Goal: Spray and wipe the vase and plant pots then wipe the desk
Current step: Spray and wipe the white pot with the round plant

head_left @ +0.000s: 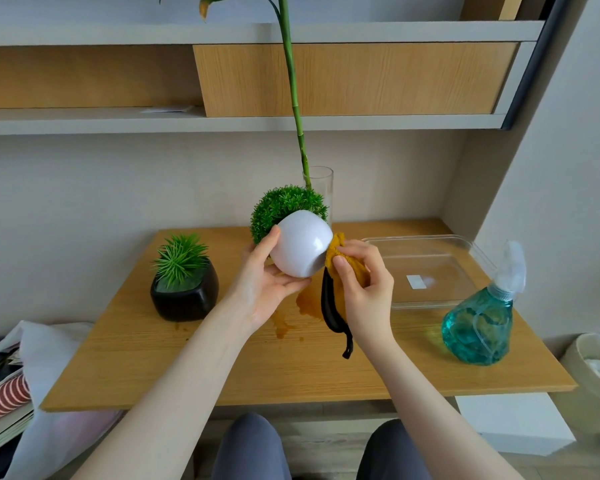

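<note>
My left hand (262, 285) grips a round white plant pot (300, 245) with a bushy green plant, held tilted above the wooden desk (222, 358). My right hand (364, 289) pinches a mustard-yellow cloth (340, 258) with a black strap against the pot's base. A black pot (184, 292) with a spiky green plant stands on the desk at the left. Behind the white pot a clear glass vase (321, 188) holds a tall green bamboo stem. A teal spray bottle (482, 327) stands at the desk's right. Wet patches mark the wood below the pot.
A clear plastic tray (426, 271) lies on the desk at the back right. Shelves (222, 119) hang above the desk. A pile of fabric and bags (11, 382) sits at the left, a pale bin (596, 362) at the right. My knees show below the desk edge.
</note>
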